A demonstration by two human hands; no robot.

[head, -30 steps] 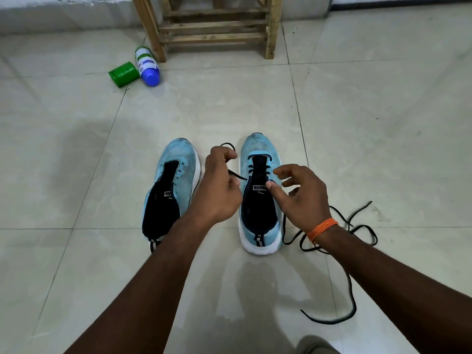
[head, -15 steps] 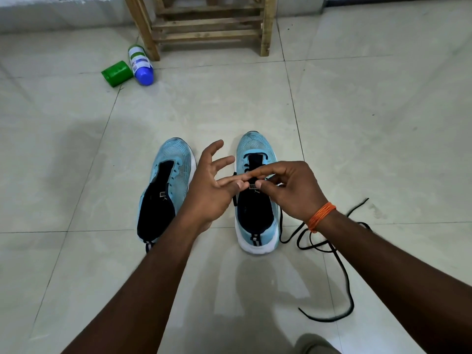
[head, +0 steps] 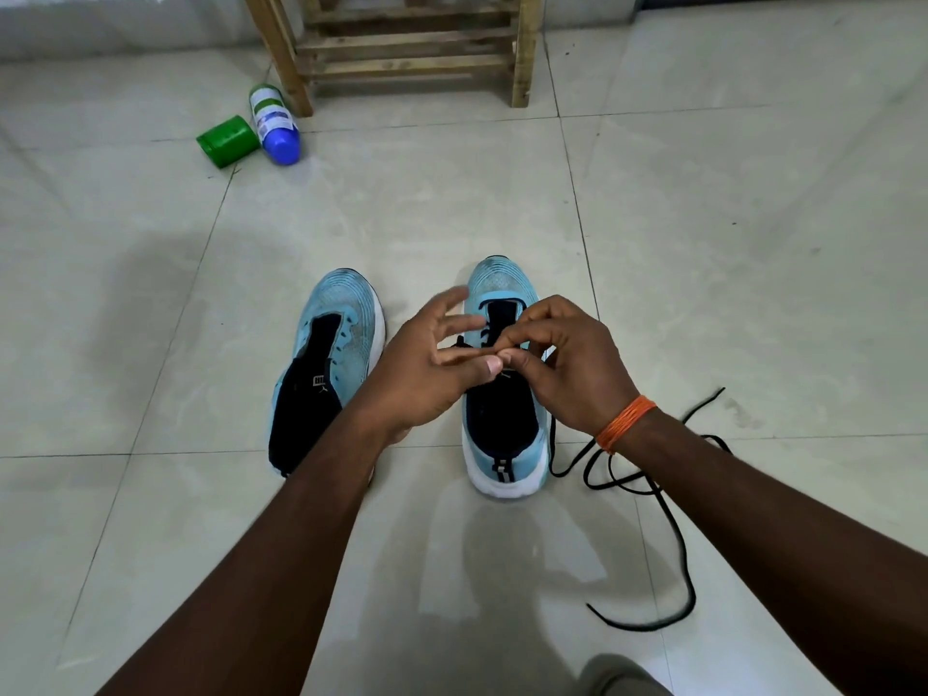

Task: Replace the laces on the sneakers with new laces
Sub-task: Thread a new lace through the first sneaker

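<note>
Forearms stretched over the right sneaker (head: 502, 283), left hand (head: 427, 366) with fingers spread wide, right hand (head: 570, 366) with fingers curled, pinching the black lace (head: 552, 447) above the tongue.

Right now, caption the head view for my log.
Left hand meets right hand, which pinches the black lace, over the right sneaker; left sneaker unlaced.

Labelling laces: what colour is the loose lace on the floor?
Black lace, clearest in the head view.
</note>
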